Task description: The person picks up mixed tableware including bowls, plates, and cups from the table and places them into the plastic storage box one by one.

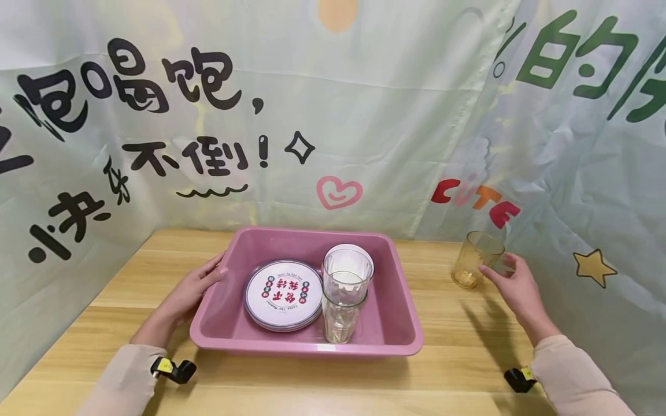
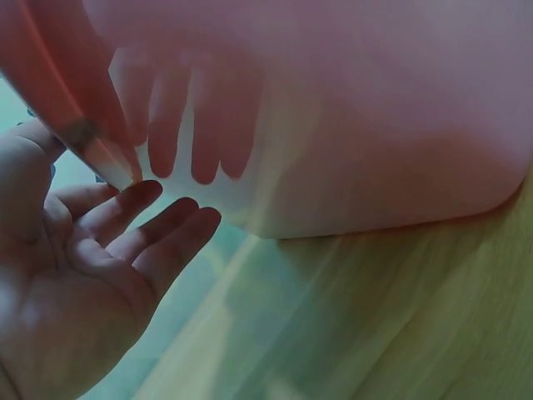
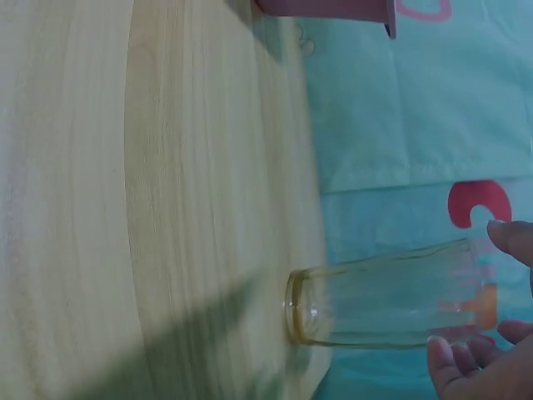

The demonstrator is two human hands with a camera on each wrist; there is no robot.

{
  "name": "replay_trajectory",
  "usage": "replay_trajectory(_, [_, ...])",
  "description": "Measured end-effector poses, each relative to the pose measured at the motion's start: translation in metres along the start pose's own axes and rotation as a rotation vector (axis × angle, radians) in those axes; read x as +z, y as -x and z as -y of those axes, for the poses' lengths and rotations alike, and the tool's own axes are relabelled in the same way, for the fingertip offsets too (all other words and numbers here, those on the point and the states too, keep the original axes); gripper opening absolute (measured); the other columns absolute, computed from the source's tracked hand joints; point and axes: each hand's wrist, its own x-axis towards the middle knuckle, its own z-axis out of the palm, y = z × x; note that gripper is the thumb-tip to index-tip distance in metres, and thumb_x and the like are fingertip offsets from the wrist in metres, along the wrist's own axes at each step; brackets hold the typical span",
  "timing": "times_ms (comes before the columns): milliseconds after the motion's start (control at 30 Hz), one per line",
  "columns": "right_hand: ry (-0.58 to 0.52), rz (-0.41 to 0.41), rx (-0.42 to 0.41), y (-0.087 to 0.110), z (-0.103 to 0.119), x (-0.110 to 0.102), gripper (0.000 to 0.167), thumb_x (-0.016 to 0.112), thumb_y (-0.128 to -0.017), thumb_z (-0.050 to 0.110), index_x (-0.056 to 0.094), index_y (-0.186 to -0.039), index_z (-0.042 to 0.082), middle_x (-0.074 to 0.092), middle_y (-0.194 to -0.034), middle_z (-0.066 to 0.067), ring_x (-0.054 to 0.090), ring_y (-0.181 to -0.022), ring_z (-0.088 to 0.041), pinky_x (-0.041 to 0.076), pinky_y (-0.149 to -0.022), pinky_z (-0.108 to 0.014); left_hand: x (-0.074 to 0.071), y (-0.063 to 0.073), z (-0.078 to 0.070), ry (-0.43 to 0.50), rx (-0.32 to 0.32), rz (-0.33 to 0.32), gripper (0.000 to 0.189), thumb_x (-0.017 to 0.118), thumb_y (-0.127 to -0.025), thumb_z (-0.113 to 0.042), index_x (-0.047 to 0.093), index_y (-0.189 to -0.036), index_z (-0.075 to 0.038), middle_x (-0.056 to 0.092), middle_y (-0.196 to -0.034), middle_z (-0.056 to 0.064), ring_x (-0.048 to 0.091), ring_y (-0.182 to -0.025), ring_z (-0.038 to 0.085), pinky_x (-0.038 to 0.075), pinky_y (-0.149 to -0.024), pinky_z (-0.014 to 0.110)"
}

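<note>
Left hand (image 1: 193, 292): lower left of the head view, fingers straight against the pink tub's (image 1: 250, 341) left wall, grip released; the wrist view shows them mirrored in the glossy wall.
Tub: centre of the worktop (image 1: 452, 358), holding plates (image 1: 283, 294) and 2 stacked clear glasses (image 1: 343, 294).
Right hand (image 1: 512, 286): right side, fingertips at the amber glass's (image 1: 476, 260) rim; whether the grip has closed, cannot tell.

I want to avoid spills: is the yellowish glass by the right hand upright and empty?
Upright: the yellowish glass stands on its base on the table, rim up. It looks empty; no liquid shows.
</note>
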Motion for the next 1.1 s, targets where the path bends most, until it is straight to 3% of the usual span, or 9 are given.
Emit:
replay_trajectory(200, [-0.021,0.009,0.022,-0.007,-0.008,0.001,0.105,0.058,-0.094,0.052,-0.007,-0.153,-0.004,0.006,-0.153,-0.038,0.016,-0.135,-0.058,0.027,-0.101,-0.071,0.001,0.004,0.003,0.057,0.004,0.006,0.061,0.044,-0.106,-0.032,0.016,-0.158,-0.020,0.026,-0.155,0.023,0.055,-0.119,0.025,0.052,-0.091,0.036])
replay_trajectory(400, [-0.031,0.046,0.055,-0.020,-0.012,0.005,0.109,0.059,-0.093,0.052,-0.015,-0.151,-0.003,0.002,-0.151,-0.041,0.012,-0.136,-0.059,0.022,-0.104,-0.070,0.003,0.005,0.003,0.110,0.012,0.004,0.060,0.044,-0.106,-0.032,0.017,-0.158,-0.020,0.026,-0.155,0.023,0.054,-0.121,0.027,0.051,-0.093,0.039])
replay_trajectory(767, [-0.178,0.018,0.024,-0.042,-0.018,0.015,0.108,0.064,-0.092,0.047,-0.011,-0.153,0.000,0.006,-0.154,-0.036,0.015,-0.139,-0.052,0.021,-0.109,-0.064,0.008,0.003,0.005,0.133,0.004,-0.003,0.060,0.044,-0.105,-0.033,0.018,-0.158,-0.023,0.027,-0.155,0.022,0.052,-0.123,0.030,0.051,-0.093,0.040])
replay_trajectory(1100, [-0.230,-0.024,0.061,-0.053,-0.022,0.022,0.107,0.067,-0.092,0.042,-0.011,-0.153,0.000,0.002,-0.156,-0.033,0.010,-0.142,-0.048,0.016,-0.114,-0.058,0.007,0.003,0.005,0.123,-0.009,-0.012,0.061,0.045,-0.105,-0.036,0.017,-0.158,-0.023,0.027,-0.155,0.023,0.052,-0.123,0.032,0.051,-0.093,0.041])
